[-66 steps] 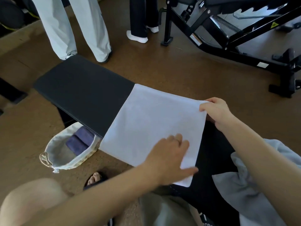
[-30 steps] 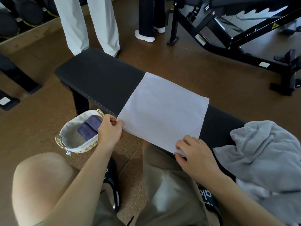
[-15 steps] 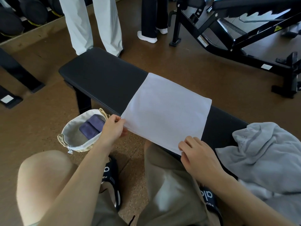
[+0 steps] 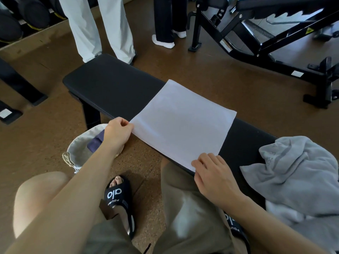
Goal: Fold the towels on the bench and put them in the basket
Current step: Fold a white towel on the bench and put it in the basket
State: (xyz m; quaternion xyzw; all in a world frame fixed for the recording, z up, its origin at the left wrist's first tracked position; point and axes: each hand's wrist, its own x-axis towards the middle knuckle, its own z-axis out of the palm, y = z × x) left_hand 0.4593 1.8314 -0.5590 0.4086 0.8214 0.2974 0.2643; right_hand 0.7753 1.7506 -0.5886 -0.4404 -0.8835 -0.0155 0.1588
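Note:
A white towel lies flat across the black bench. My left hand pinches its near left corner at the bench's front edge. My right hand grips the near right corner, fingers curled over the towel's edge. A crumpled grey towel lies on the bench at the right. The lined basket stands on the floor below my left hand, with a folded dark purple towel inside, partly hidden by my wrist.
Two people's legs stand just beyond the bench's far end. A black adjustable weight bench fills the back right. Dumbbells line the back left. My knees and black sandals are below.
Both hands left the towel's far side and came to its near corners, left at the near left, right at the near right. Since half a second ago they have barely moved.

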